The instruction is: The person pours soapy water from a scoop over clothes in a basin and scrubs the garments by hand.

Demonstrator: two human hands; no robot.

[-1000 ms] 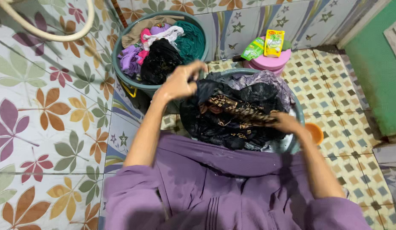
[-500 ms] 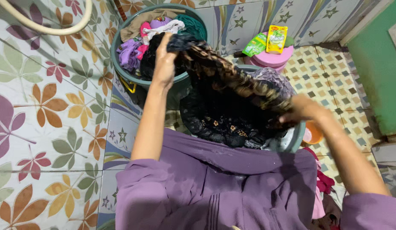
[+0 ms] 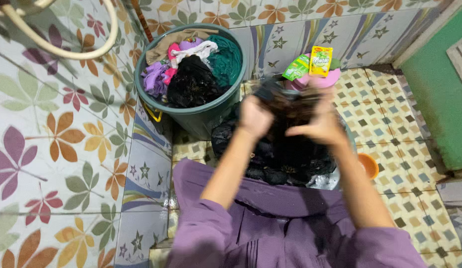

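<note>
left hand (image 3: 254, 118) gripping dark patterned cloth (image 3: 285, 101) | right hand (image 3: 321, 126) gripping it too

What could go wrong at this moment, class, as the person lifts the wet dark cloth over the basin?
1. Both hands, left hand and right hand, hold the dark patterned cloth high over the basin; water may drip onto the tiled floor, making it slippery.
2. The sachets on the pink tub sit just behind the cloth and could be knocked off.
</note>
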